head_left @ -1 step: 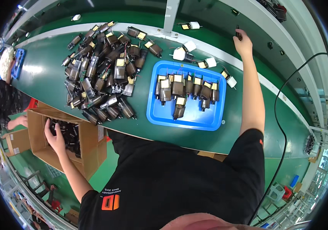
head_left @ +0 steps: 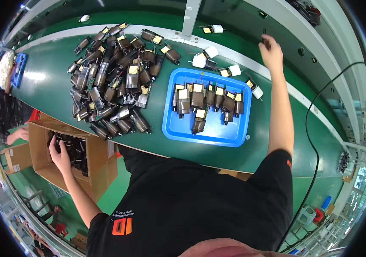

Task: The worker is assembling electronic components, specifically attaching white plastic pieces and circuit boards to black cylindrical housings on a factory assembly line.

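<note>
My left hand (head_left: pixel 61 159) is in the open cardboard box (head_left: pixel 100 165) beside the table's near left edge. Its thumb and fingers are apart, with small black parts (head_left: pixel 78 150) around and behind them. My right arm stretches across the table to the far right, and my right hand (head_left: pixel 273 55) has its fingers curled on a small dark part (head_left: pixel 266 41) mostly hidden by them. Left of that arm is a blue tray (head_left: pixel 208 139) holding several smoky-brown plastic housings (head_left: pixel 197 96) with yellow labels and thin wires. A big heap of similar housings (head_left: pixel 132 77) covers the table's left half.
Several white-capped units (head_left: pixel 231 70) lie between the tray and the white rail (head_left: pixel 251 62). A black cable (head_left: pixel 315 141) hangs down at the right. At the far left another person's hand (head_left: pixel 18 135) is close to the box. A metal post (head_left: pixel 189 19) rises at the back.
My right hand has lowered slightly, and the dark part shows less between its fingers. My left hand has shifted slightly left in the box. The whole view has moved a little.
</note>
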The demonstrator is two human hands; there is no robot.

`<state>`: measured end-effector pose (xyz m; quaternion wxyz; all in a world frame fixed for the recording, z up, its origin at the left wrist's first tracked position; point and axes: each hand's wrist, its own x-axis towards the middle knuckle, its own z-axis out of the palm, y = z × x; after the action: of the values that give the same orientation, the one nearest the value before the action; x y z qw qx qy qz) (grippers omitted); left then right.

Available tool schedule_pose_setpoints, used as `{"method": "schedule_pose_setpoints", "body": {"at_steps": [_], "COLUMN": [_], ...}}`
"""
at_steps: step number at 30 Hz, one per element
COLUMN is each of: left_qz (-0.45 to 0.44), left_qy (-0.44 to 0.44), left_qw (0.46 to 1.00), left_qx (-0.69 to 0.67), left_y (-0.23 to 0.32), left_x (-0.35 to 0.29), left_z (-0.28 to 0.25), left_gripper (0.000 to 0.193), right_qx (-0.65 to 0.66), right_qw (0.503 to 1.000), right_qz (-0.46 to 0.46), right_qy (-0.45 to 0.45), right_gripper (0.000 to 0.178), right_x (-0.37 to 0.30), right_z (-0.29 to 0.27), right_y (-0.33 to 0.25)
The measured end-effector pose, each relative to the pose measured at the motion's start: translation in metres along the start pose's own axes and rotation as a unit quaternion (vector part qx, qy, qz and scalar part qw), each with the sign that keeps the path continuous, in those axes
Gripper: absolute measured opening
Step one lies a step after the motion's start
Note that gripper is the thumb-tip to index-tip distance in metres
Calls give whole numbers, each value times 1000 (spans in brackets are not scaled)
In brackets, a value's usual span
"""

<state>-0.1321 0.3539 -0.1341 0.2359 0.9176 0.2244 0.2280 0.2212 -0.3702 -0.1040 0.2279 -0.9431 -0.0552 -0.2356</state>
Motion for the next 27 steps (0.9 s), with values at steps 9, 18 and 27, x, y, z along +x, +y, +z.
{"method": "schedule_pose_setpoints", "body": {"at_steps": [9,18,27], "left_qz": [-295,-158,-188], "left_qy": [-337,-392,-287], "left_qw": [894,886,939], "left_qx": [-28,192,35], "left_y": [-182,-168,-42], "left_x": [-57,-84,-41], "left_z": [60,124,31], "left_gripper": [80,55,37], "right_qx": [47,21,-71], "right_qw": [962,988,940], "right_qz": [-87,-88,-86], "right_qy": [-253,-122,-323], "right_gripper": [34,30,50], "right_x": [-150,19,47], "right_z": [-46,25,89], "right_y": [-173,-111,-70]}}
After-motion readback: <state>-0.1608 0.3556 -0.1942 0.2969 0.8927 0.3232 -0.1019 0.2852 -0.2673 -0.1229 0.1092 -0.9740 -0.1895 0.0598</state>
